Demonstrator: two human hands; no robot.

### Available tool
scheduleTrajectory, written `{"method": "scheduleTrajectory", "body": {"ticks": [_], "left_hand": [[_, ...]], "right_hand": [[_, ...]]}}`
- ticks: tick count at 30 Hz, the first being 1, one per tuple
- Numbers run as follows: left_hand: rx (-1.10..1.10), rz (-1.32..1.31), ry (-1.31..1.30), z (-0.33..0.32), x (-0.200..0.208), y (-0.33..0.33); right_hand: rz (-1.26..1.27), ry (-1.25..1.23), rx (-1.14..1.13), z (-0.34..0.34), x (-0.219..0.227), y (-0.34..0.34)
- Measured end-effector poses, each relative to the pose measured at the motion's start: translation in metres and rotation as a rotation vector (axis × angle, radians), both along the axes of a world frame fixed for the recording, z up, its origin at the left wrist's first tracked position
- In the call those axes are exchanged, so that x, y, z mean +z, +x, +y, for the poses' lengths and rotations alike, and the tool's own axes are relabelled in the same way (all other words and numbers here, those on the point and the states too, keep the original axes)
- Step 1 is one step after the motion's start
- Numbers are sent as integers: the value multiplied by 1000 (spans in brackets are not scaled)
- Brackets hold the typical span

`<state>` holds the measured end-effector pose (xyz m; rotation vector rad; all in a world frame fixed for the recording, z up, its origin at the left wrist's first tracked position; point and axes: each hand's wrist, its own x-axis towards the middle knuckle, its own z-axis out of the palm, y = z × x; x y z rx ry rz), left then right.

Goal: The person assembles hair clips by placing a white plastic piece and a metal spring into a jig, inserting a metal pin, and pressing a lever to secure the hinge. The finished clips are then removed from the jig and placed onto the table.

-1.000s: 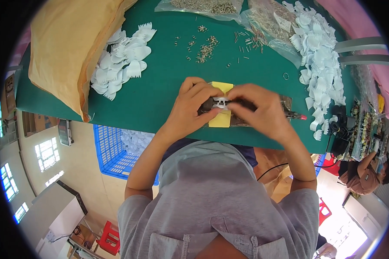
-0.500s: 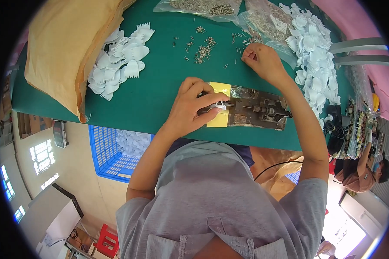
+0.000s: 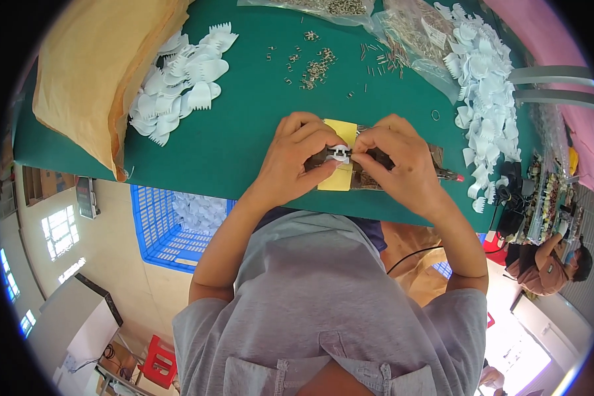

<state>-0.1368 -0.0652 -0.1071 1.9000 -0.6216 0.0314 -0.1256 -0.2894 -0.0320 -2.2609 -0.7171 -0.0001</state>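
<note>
- Left hand [image 3: 297, 155] and right hand [image 3: 396, 158] meet at the near edge of the green table [image 3: 244, 145], fingertips almost touching each other.
- Between them, a small white clip [image 3: 340, 153], pinched from both sides: left thumb and fingers closed on its left end, right fingertips closed on its right end. Narrow grips on both hands.
- Clip sits just above a yellow pad [image 3: 340, 175], which lies flat on the table under the hands.
- A dark tool [image 3: 442, 173] with a red tip lies under the right hand and pokes out to the right along the table edge. Cannot tell whether the hand rests on it.
- White comb-shaped pieces in a pile [image 3: 178, 79] at far left, touching a tan sack [image 3: 92, 72].
- A second, longer heap [image 3: 485, 92] of the same white pieces runs down the right side.
- Small metal bits [image 3: 313, 66] scattered in the middle of the table, well beyond the hands.
- Clear bags [image 3: 402, 26] of metal parts along the far edge.
- Blue crate [image 3: 171, 231] below the table edge, to the left, with white pieces inside.
- Another person [image 3: 551, 261] sits at lower right, well apart.
</note>
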Motion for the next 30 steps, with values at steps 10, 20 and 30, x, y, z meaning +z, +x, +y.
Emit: {"method": "scheduleTrajectory", "body": {"ticks": [10, 20, 30], "left_hand": [[-1, -11, 9, 1, 4, 0], [-1, 3, -24, 2, -3, 0], [18, -21, -12, 0, -1, 0]], "right_hand": [[188, 47, -198, -8, 11, 24], [-305, -170, 63, 2, 4, -25], [-210, -119, -338, 1, 4, -27]]}}
